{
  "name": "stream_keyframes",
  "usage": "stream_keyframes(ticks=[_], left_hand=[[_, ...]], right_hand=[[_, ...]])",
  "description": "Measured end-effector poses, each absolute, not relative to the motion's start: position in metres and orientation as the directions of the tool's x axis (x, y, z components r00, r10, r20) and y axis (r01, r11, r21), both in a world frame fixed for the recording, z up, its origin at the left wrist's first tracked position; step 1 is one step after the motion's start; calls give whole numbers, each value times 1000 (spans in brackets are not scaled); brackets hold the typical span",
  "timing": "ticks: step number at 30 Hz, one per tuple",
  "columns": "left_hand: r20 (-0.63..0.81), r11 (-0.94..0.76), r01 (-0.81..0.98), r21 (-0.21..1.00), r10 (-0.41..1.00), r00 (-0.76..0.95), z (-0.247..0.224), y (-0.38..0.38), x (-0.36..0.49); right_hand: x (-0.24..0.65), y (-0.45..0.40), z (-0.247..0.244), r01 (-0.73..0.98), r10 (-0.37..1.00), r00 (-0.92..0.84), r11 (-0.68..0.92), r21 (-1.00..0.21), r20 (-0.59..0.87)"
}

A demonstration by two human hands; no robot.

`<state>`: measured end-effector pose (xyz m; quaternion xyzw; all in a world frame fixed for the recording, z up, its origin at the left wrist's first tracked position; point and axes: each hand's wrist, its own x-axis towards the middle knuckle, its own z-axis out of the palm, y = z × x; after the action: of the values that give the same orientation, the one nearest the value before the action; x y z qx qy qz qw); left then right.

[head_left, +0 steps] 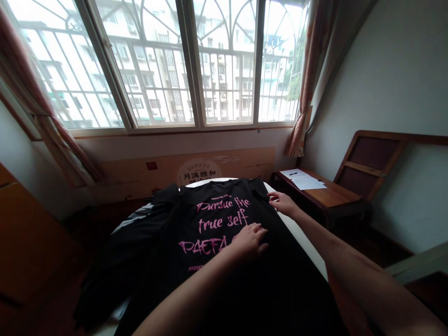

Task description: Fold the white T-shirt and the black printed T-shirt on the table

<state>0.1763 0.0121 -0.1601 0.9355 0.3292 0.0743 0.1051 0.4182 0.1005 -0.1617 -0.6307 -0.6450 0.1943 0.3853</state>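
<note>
A black T-shirt (210, 224) with pink lettering lies spread, print side up, over a white-topped surface (301, 238). My left hand (250, 238) is over the middle of the shirt, covering part of the lowest large word, its fingers apart and holding nothing. At the shirt's right sleeve is my right hand (281, 203), fingers slightly curled and apart near the fabric edge; no cloth shows gripped in it.
More dark clothing (129, 247) is heaped at the left. A wooden bench (336, 193) with papers (306, 181) stands at the right, beside a wooden backrest (371, 156). A long printed cardboard panel (245, 163) leans below the barred window, between curtains.
</note>
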Motion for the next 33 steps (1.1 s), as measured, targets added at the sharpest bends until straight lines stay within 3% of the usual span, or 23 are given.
stream_keyframes(ticks=[4,9,19,26,29,33], left_hand=[[94,-691,616,378,690,717,-192,12,170],[110,-671,599,437,701,705,-198,17,168],[100,-647,569,508,700,707,-201,20,164],[114,-657,566,499,697,708,-196,19,165],[129,-663,565,491,697,705,-196,18,165],[153,-669,551,499,694,703,-199,18,166]], right_hand=[[404,157,-173,733,954,152,67,-676,260],[383,207,-186,717,929,259,-1,-697,265],[446,228,-202,397,773,623,-183,-899,118],[510,190,-216,289,702,711,-341,-895,-38],[517,184,-218,339,689,725,-329,-881,22],[500,200,-203,440,660,721,-201,-875,211]])
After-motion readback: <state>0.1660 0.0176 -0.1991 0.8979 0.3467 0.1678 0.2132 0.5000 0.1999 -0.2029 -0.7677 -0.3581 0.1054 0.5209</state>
